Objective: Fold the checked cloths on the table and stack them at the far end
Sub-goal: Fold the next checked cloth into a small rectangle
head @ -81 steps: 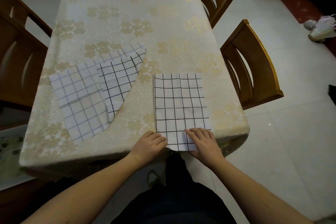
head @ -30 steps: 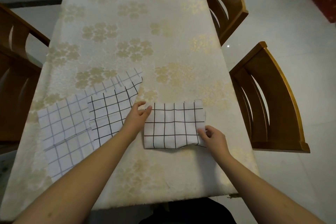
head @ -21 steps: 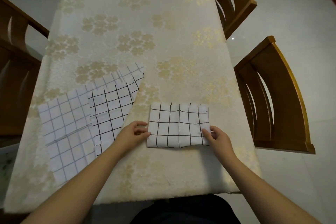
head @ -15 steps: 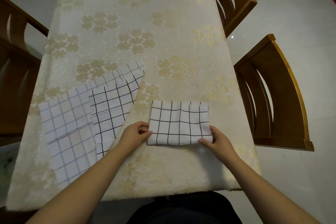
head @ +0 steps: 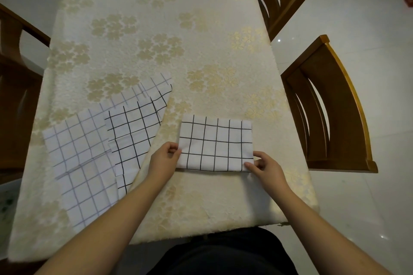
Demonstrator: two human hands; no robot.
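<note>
A white cloth with black checks, folded in half into a wide rectangle, lies near the table's front right. My left hand pinches its left edge. My right hand pinches its near right corner. To the left lie two unfolded checked cloths: one with black lines overlapping a larger one with grey lines.
The table wears a cream cloth with gold flowers. Two wooden chairs stand along the right side, and another chair stands on the left. The table's far end is out of frame.
The long cloth was folded in half away from me and now lies as a wide rectangle. Both hands moved from its near edge to its two sides and took hold.
</note>
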